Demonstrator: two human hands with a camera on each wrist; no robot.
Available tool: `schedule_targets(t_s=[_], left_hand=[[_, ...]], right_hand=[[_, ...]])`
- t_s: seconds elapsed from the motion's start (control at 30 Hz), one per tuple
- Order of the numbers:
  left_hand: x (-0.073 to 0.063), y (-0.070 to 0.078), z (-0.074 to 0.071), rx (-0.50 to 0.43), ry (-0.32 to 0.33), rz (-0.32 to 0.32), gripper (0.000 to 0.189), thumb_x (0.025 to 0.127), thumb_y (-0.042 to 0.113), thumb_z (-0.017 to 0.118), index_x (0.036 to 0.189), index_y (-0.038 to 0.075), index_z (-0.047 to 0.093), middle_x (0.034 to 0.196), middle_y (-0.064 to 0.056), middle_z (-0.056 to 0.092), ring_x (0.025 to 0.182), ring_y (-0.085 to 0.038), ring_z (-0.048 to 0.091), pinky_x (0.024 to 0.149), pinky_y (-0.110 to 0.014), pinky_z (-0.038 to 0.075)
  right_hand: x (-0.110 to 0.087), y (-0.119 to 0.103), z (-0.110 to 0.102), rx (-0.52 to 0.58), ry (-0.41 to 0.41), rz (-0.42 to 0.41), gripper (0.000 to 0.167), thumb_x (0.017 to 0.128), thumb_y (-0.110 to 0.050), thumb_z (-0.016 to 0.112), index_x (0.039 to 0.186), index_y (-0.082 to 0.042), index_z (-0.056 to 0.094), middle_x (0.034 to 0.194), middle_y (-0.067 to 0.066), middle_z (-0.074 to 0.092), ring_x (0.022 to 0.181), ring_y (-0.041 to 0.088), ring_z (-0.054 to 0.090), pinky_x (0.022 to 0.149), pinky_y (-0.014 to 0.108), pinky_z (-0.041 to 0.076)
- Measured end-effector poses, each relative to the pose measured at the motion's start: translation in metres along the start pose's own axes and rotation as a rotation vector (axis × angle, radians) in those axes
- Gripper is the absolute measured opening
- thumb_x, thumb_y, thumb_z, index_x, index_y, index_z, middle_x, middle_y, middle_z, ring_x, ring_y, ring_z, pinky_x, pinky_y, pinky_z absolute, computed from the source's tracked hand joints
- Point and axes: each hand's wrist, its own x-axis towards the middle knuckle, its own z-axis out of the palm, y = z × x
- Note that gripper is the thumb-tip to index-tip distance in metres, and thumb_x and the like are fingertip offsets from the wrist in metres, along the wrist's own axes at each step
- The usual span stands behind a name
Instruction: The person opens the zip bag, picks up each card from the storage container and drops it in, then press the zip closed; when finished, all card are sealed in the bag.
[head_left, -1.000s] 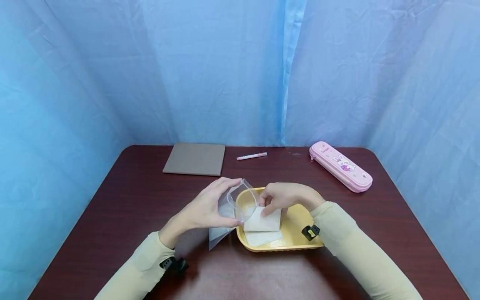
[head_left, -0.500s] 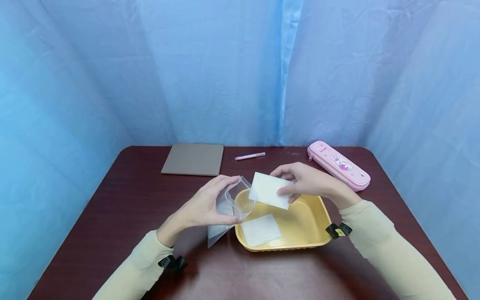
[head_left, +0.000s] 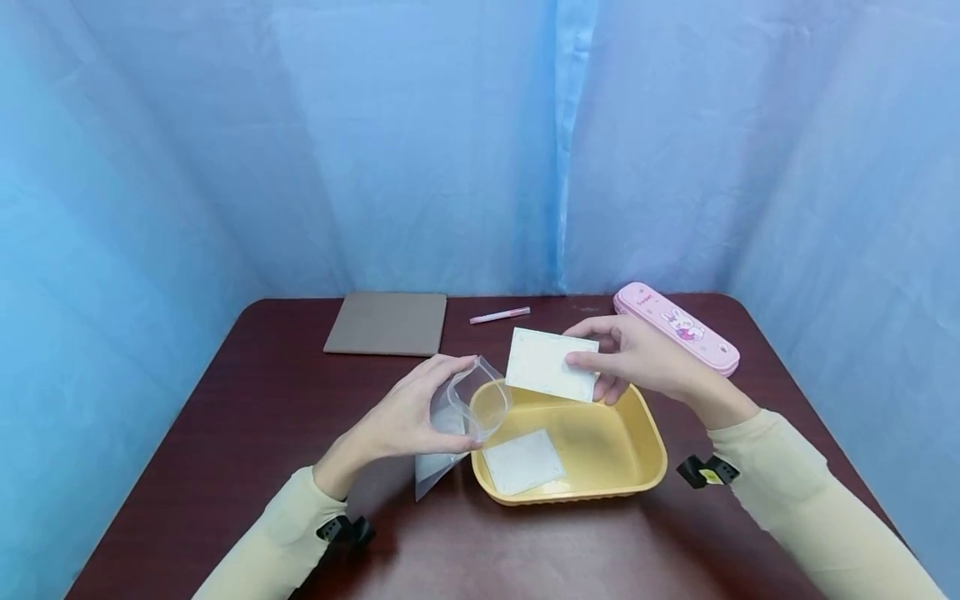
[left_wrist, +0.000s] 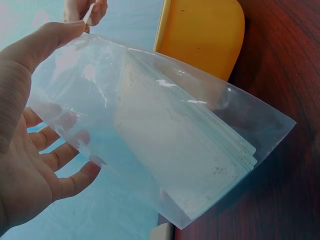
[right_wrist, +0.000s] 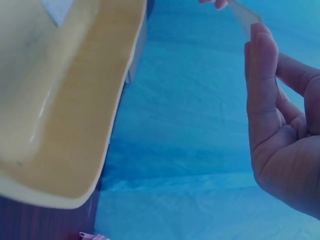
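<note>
A clear plastic bag (left_wrist: 270, 117) is held by my left hand (head_left: 405, 412), its mouth spread between thumb and fingers and turned toward the right. Inside it, in the left wrist view, leans a stack of pale cards (left_wrist: 170, 135) with faint printed borders. My right hand (head_left: 641, 358) pinches a white card (head_left: 540, 365) by its right side, above the yellow basket (head_left: 611, 454) and just right of the bag's mouth. Another white card (head_left: 525, 462) lies at the left on the basket's floor. Whether the pinched card is single or several is unclear.
Toward the table's far edge lie a grey-brown flat board (head_left: 386, 323), a pink-and-white pen (head_left: 500, 316) and a pink pencil case (head_left: 678, 327) with a rabbit picture. Blue curtains (head_left: 420, 150) surround the dark red table (head_left: 247, 417).
My right hand has lifted the white card out of the basket, up and to the right, uncovering the card beneath. The left hand keeps the bag in nearly the same place.
</note>
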Motion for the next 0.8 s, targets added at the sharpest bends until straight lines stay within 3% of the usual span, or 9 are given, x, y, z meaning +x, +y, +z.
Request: schedule_targets(t_s=[0.23,0.4,0.53,0.8], left_hand=[[-0.002,-0.003,-0.003,-0.001,0.001,0.001,0.097,0.068,0.042,0.091,0.149,0.011,0.049,0.133,0.0,0.058,0.119,-0.013,0.053,0.097,-0.038,0.047],[-0.001,-0.006,0.001,0.003,-0.004,0.002,0.097,0.069,0.042,0.091,0.15,0.012,0.047,0.135,0.001,0.057,0.119,-0.013,0.052,0.097,-0.038,0.047],[-0.001,-0.006,0.004,-0.002,-0.008,-0.002,0.097,0.069,0.041,0.091,0.15,0.011,0.047,0.135,-0.002,0.058,0.12,-0.015,0.053,0.099,-0.038,0.047],[-0.001,-0.004,-0.001,0.008,-0.02,-0.011,0.098,0.069,0.043,0.09,0.151,0.011,0.046,0.136,0.0,0.057,0.121,-0.013,0.052,0.099,-0.038,0.046]], right_hand=[[0.006,-0.005,0.001,0.027,-0.007,-0.016,0.045,0.092,-0.03,0.077,0.131,-0.011,0.063,0.082,0.02,0.067,0.061,0.036,0.07,0.055,0.048,0.058],[0.003,0.001,-0.003,0.068,0.017,-0.011,0.045,0.094,-0.026,0.075,0.132,-0.007,0.061,0.082,0.021,0.067,0.058,0.033,0.068,0.053,0.045,0.058],[-0.001,0.001,-0.003,0.097,-0.01,-0.018,0.05,0.094,-0.023,0.074,0.138,-0.004,0.059,0.086,0.021,0.068,0.063,0.032,0.069,0.057,0.047,0.059],[-0.009,-0.009,0.003,0.126,-0.037,-0.034,0.053,0.092,-0.019,0.077,0.139,-0.001,0.059,0.09,0.021,0.071,0.073,0.041,0.068,0.061,0.048,0.059]])
